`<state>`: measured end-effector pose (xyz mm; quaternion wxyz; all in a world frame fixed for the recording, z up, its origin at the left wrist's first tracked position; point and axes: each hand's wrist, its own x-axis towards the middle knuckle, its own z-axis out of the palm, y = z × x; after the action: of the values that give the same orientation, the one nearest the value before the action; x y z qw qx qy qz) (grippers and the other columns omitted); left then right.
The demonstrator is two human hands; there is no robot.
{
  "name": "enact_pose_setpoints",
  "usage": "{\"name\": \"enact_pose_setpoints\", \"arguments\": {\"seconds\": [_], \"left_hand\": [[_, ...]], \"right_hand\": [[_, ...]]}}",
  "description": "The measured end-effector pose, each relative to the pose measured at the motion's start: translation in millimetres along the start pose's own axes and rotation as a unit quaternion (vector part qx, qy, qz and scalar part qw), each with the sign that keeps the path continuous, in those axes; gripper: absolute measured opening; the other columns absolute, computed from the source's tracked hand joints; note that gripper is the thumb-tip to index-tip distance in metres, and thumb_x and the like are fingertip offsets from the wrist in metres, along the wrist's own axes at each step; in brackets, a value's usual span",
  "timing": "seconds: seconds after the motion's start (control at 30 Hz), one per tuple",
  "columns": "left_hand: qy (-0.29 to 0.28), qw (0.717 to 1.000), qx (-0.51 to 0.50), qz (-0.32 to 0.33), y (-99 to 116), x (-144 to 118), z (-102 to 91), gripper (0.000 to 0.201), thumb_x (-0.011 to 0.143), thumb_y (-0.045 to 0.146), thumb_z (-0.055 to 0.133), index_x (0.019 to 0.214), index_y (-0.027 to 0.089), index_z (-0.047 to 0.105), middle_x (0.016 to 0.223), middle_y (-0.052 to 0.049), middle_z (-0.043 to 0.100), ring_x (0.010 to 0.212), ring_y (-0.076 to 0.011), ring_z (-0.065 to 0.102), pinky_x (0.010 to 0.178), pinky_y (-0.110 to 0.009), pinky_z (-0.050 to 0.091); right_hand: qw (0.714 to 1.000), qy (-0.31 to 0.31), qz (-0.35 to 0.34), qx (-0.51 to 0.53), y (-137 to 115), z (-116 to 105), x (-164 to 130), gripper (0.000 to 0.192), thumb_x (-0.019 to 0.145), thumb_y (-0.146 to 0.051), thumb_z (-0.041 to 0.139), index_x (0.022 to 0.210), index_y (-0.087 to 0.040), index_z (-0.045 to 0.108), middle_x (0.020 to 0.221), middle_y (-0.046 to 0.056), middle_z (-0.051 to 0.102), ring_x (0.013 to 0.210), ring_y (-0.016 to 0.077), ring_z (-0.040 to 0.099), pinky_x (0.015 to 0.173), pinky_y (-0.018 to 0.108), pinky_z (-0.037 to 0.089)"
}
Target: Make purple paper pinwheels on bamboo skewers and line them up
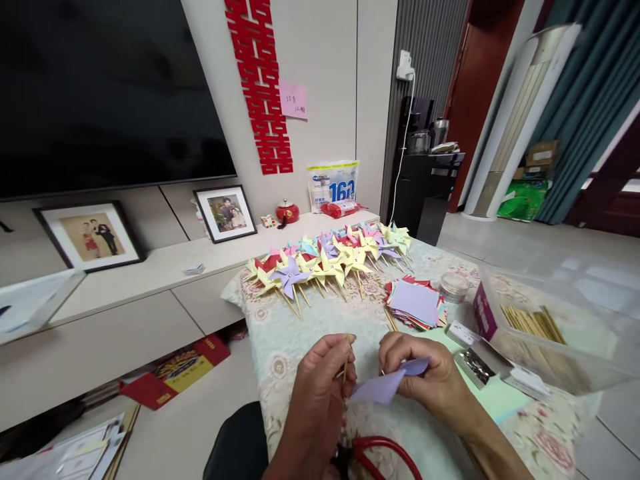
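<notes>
The left hand pinches a thin wooden stick upright between thumb and fingers, its grip closed tight on the stick. The right hand has its grip closed on a folded lilac paper square, which spans the gap between the two hands just above the tabletop.

The risk, as I judge it, is the paper tearing or unfolding if the right grip loosens, or the slim stick slipping or snapping under a hard pinch.

Beyond the hands lies a row of finished pinwheels; they overlap, so I count roughly fifteen. Ahead of the right grip sits one stack of coloured paper squares, one small round tub, and one clear box of spare sticks. One pair of red-handled scissors lies just below the hands.
</notes>
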<state>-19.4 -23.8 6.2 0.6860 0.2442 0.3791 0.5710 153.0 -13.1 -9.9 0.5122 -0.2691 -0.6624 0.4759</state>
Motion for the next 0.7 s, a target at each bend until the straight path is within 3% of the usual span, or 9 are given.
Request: {"name": "enact_pose_setpoints", "arguments": {"seconds": [0.23, 0.5, 0.7], "left_hand": [[-0.029, 1.000, 0.007, -0.003, -1.9, -14.0, 12.1, 0.024, 0.069, 0.033, 0.083, 0.076, 0.015, 0.069, 0.061, 0.002, 0.056, 0.055, -0.0081, 0.047, 0.055, -0.019, 0.038], [-0.031, 0.999, 0.040, -0.020, -1.0, -19.3, 14.1, 0.032, 0.062, 0.038, 0.087, 0.073, 0.013, 0.070, 0.060, 0.001, 0.057, 0.055, -0.0082, 0.047, 0.054, -0.019, 0.038], [-0.045, 0.998, 0.029, -0.017, -6.2, -23.6, 10.9, 0.025, 0.069, 0.035, 0.084, 0.078, 0.014, 0.073, 0.064, 0.000, 0.060, 0.056, -0.0080, 0.049, 0.055, -0.019, 0.038]], "right_hand": [[0.991, -0.014, -0.088, -0.096, -15.3, 3.5, -4.4, 0.016, 0.091, -0.035, 0.069, 0.082, -0.022, 0.067, 0.077, 0.000, 0.067, 0.073, 0.0153, 0.060, 0.069, 0.030, 0.045], [0.968, 0.012, -0.178, -0.174, -23.7, 4.5, -4.7, 0.004, 0.091, -0.020, 0.068, 0.087, -0.022, 0.067, 0.079, 0.002, 0.065, 0.075, 0.0172, 0.061, 0.074, 0.034, 0.046], [0.953, 0.042, -0.197, -0.225, -25.4, 7.4, -5.0, 0.016, 0.088, -0.007, 0.062, 0.089, -0.022, 0.066, 0.084, 0.002, 0.062, 0.076, 0.0170, 0.059, 0.070, 0.032, 0.046]]}}
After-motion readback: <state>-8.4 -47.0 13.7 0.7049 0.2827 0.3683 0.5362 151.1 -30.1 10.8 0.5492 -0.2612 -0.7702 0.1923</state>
